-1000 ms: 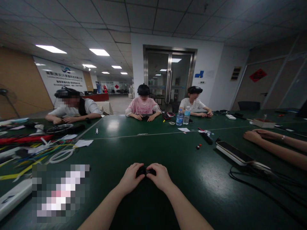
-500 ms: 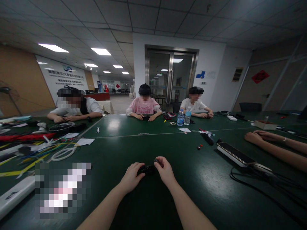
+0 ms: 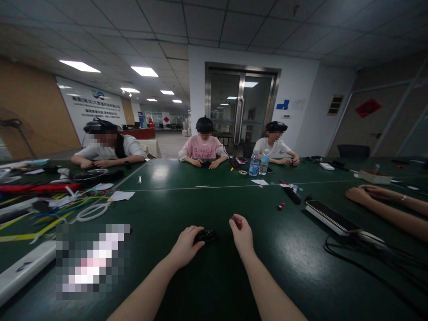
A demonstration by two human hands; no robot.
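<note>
My left hand (image 3: 187, 246) is closed round one end of a small black device (image 3: 210, 235) low over the green table (image 3: 267, 285). Its exact kind is too dark to tell. To the right, apart from the device, my right hand (image 3: 243, 235) pinches a small dark greyish piece (image 3: 232, 219) between thumb and fingers. Most of that piece is hidden by the fingertips.
A phone (image 3: 331, 214) on a white block with black cables (image 3: 354, 263) lies at right, near another person's hands (image 3: 359, 196). Bottles (image 3: 253, 165) stand ahead. Left are a white power strip (image 3: 26, 272), coiled cable (image 3: 92, 212) and paper (image 3: 122, 195). Several people sit opposite.
My right hand has drawn away from the black device to the right, with the small piece in its fingertips. My left hand stays on the device. The view has shifted slightly.
</note>
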